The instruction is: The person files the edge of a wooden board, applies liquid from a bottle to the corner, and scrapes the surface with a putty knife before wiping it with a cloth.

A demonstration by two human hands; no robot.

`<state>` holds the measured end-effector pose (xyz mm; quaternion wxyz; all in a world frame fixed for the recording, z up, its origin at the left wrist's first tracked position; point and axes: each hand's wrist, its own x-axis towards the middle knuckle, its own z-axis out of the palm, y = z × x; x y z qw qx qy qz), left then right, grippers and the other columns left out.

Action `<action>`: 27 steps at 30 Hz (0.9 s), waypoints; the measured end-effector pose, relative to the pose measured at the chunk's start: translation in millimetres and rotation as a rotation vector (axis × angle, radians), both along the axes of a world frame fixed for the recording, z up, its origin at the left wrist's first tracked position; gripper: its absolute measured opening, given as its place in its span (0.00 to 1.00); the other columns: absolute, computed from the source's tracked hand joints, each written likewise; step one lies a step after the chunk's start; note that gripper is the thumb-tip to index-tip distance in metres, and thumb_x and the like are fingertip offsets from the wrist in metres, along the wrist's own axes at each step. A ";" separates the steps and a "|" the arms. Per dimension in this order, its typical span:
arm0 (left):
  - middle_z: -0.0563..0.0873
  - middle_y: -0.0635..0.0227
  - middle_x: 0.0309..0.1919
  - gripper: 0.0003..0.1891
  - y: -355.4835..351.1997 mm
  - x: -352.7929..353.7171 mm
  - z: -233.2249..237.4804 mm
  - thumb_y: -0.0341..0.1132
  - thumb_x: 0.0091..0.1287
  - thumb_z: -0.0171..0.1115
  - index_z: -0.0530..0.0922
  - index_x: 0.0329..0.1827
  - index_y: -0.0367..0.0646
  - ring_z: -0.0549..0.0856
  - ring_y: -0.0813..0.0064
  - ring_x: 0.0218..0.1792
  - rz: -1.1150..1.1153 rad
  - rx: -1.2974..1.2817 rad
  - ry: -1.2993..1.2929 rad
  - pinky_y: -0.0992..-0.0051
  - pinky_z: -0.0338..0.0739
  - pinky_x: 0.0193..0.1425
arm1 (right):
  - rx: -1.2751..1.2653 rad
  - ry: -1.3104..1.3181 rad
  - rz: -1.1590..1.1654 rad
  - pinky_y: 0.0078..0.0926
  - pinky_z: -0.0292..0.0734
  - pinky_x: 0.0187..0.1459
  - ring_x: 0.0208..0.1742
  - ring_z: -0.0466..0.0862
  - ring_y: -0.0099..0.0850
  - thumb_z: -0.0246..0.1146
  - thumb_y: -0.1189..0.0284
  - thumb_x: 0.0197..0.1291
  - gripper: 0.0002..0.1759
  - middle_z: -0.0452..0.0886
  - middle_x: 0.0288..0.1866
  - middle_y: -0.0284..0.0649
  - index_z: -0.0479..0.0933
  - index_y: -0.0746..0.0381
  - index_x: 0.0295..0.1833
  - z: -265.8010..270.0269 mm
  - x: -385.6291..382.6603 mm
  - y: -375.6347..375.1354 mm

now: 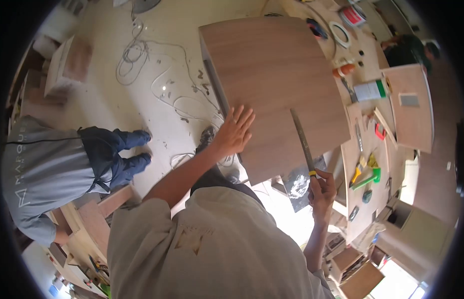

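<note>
File (302,138): long, flat, dark, with a yellow band at the handle end. It is gripped in the clenched right hand (322,189) at lower right of centre, and its blade lies across the right part of a brown wood panel (272,65).

Left hand (234,130): released, fingers spread, palm flat on the panel's left edge, well apart from the file.

Dark scuffed sheet (297,184) sits just beside the right hand, under the panel's lower edge.

Right of frame: pale workbench (359,214) beside the panel, crowded. On it are a green-handled tool (367,180) and a yellow tool (358,172) close together, then higher up a white bottle with green cap (370,90) and a small board (414,107).

Left of frame: a person in a grey shirt (47,169) and blue jeans, bent over timber pieces.

Upper left: pale floor (107,99) with loose cables (137,55) coiled on it.

Upper right corner: another person in dark green (406,50), partly cut off.
</note>
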<state>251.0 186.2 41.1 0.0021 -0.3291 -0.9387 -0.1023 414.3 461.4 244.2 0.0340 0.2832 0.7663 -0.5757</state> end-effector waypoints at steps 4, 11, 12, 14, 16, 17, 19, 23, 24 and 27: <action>0.61 0.53 0.88 0.35 44.2 91.1 4.0 0.51 0.84 0.51 0.63 0.87 0.38 0.52 0.44 0.89 -0.078 0.048 -0.041 0.44 0.44 0.91 | -0.025 0.059 -0.118 0.16 0.58 0.20 0.20 0.67 0.12 0.66 0.71 0.78 0.15 0.77 0.26 0.30 0.76 0.62 0.64 -13.6 56.9 21.7; 0.87 0.52 0.64 0.18 91.5 202.4 25.8 0.41 0.80 0.61 0.86 0.64 0.41 0.82 0.47 0.69 -0.329 0.413 -0.550 0.54 0.74 0.76 | -0.174 0.233 -0.420 0.17 0.49 0.15 0.16 0.60 0.11 0.66 0.69 0.78 0.15 0.69 0.23 0.24 0.75 0.61 0.62 -15.0 110.5 31.9; 0.90 0.52 0.59 0.16 84.0 201.6 38.3 0.41 0.80 0.62 0.87 0.59 0.40 0.86 0.48 0.63 -0.260 0.392 -0.681 0.56 0.78 0.71 | -0.240 0.273 -0.450 0.17 0.49 0.15 0.15 0.60 0.11 0.66 0.68 0.78 0.14 0.69 0.23 0.24 0.75 0.62 0.61 -19.2 113.5 32.7; 0.93 0.53 0.51 0.14 59.0 205.6 45.6 0.40 0.80 0.62 0.89 0.55 0.39 0.90 0.50 0.54 -0.092 0.373 -0.733 0.58 0.83 0.63 | -0.374 0.291 -0.475 0.18 0.49 0.15 0.15 0.60 0.12 0.65 0.68 0.78 0.13 0.69 0.22 0.24 0.76 0.63 0.59 -26.9 118.2 29.8; 0.93 0.53 0.46 0.14 32.7 203.0 35.4 0.38 0.79 0.63 0.89 0.54 0.38 0.92 0.52 0.47 0.063 0.384 -0.578 0.60 0.86 0.56 | -0.496 0.254 -0.484 0.18 0.49 0.15 0.14 0.60 0.12 0.65 0.66 0.79 0.12 0.68 0.22 0.24 0.77 0.64 0.57 -31.8 123.3 32.4; 0.94 0.54 0.46 0.13 16.5 202.7 27.1 0.37 0.80 0.63 0.89 0.55 0.38 0.93 0.56 0.47 0.102 0.423 -0.529 0.62 0.86 0.55 | -0.477 0.227 -0.491 0.19 0.49 0.14 0.14 0.61 0.13 0.65 0.66 0.79 0.11 0.68 0.23 0.24 0.79 0.62 0.55 -43.0 127.7 32.4; 0.94 0.57 0.46 0.13 -20.6 207.7 14.5 0.36 0.80 0.64 0.89 0.57 0.39 0.93 0.65 0.46 0.229 0.543 -0.531 0.67 0.85 0.53 | -0.498 0.194 -0.468 0.18 0.50 0.15 0.15 0.62 0.13 0.65 0.65 0.79 0.11 0.68 0.24 0.25 0.79 0.61 0.55 -55.7 131.3 29.7; 0.93 0.53 0.51 0.16 -86.6 230.8 3.8 0.37 0.80 0.61 0.87 0.61 0.35 0.92 0.57 0.53 0.511 0.488 -0.634 0.63 0.83 0.61 | -0.296 0.138 -0.343 0.23 0.57 0.17 0.17 0.67 0.16 0.69 0.64 0.74 0.14 0.71 0.23 0.28 0.80 0.65 0.50 -69.9 126.6 27.5; 0.93 0.53 0.51 0.16 -100.8 240.3 -0.6 0.37 0.80 0.62 0.87 0.61 0.36 0.92 0.57 0.53 0.548 0.468 -0.625 0.63 0.84 0.60 | -0.200 0.111 -0.298 0.25 0.60 0.18 0.18 0.70 0.18 0.70 0.64 0.72 0.15 0.73 0.22 0.29 0.80 0.66 0.48 -75.7 124.1 27.9; 0.93 0.52 0.49 0.16 -137.9 256.7 -33.2 0.37 0.78 0.64 0.87 0.62 0.40 0.93 0.60 0.50 0.724 0.605 -0.702 0.64 0.85 0.57 | -0.221 0.044 -0.222 0.24 0.59 0.19 0.18 0.69 0.17 0.70 0.64 0.72 0.15 0.72 0.23 0.28 0.80 0.66 0.47 -83.6 117.3 17.7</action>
